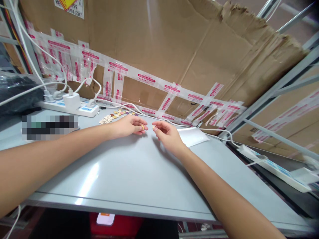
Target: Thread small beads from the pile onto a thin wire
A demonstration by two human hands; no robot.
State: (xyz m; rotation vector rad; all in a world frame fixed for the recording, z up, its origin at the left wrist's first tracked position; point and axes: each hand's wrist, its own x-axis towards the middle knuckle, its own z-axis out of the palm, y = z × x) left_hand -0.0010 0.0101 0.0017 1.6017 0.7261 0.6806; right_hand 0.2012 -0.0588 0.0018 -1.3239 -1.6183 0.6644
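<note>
My left hand (131, 126) is closed above the grey table, pinching a small yellow button (142, 127) between thumb and fingers. Facing it, my right hand (167, 132) has thumb and forefinger pressed together on a small pale button-like piece (153, 127). A narrow gap separates the two hands. Behind my left hand lies a spread of small buttons: a cluster of white ones (106, 119), with yellow, brown and purple ones (127, 113) beside them. Under and behind my right hand is a white sheet or packet (194, 136).
A large taped cardboard box (154, 49) walls off the table's (119, 172) back. White power strips with cables stand at the back left (84, 109) and far right (274, 167). A pixelated dark object (50, 127) lies left. Below the front edge shows a phone (105, 219).
</note>
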